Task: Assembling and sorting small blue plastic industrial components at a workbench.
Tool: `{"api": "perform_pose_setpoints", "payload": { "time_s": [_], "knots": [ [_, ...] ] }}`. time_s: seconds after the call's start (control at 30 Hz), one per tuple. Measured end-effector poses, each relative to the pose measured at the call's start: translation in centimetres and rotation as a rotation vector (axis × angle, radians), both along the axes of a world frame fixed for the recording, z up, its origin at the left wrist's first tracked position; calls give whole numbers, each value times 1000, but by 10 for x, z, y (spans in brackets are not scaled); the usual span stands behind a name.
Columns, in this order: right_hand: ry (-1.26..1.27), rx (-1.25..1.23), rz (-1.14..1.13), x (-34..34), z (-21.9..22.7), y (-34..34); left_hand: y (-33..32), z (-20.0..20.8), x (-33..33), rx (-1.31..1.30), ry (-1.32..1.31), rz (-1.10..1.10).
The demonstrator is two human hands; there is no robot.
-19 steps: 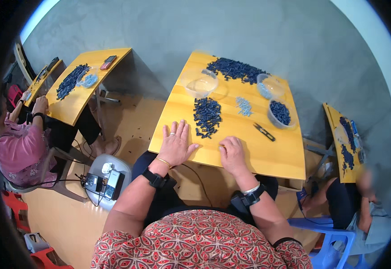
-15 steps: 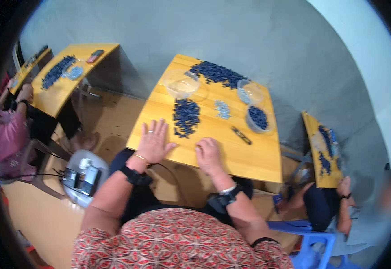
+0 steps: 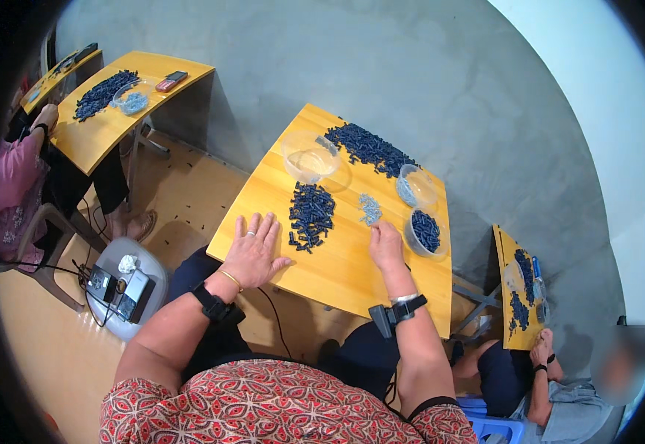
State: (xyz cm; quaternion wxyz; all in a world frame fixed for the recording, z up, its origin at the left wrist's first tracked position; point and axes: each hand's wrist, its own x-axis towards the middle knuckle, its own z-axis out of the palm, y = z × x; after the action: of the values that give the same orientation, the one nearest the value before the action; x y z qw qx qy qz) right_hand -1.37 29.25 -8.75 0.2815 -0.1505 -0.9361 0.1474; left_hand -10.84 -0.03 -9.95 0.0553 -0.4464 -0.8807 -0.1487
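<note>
A: Pale-blue pile (image 3: 369,208)?
B: 11 o'clock off right hand (image 3: 387,246), the nearer one. Long axis roughly 11-to-5.
A: Hands?
B: Right curled, can't tell if gripping. Left hand (image 3: 254,253) flat, fingers spread.

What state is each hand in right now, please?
Left hand: open, flat on the yellow table.
Right hand: curled beside the light-blue pieces; whether holding any cannot be told.

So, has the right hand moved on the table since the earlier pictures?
Yes: against the table, the right hand moved forward, up to the small light-blue pile.
</note>
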Motion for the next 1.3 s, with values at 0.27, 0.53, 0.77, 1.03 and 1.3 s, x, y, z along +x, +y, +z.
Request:
{"api": "perform_pose_setpoints", "payload": {
  "time_s": [0.27,0.53,0.77,1.03,1.3],
  "knots": [
    [-138,268,91,-33,-2,16,0,-4,-4,42,11,-14],
    [-199,330,114,-36,-4,10,-2,-1,-4,73,30,-13],
    [-52,200,76,-40,-13,9,-1,-1,-3,38,-3,-7],
    [-193,322,73,-35,-15,18,-1,-2,-15,373,-97,-77],
    [55,99,71,-25,1,34,25,-2,-26,379,3,-235]
  ]
}}
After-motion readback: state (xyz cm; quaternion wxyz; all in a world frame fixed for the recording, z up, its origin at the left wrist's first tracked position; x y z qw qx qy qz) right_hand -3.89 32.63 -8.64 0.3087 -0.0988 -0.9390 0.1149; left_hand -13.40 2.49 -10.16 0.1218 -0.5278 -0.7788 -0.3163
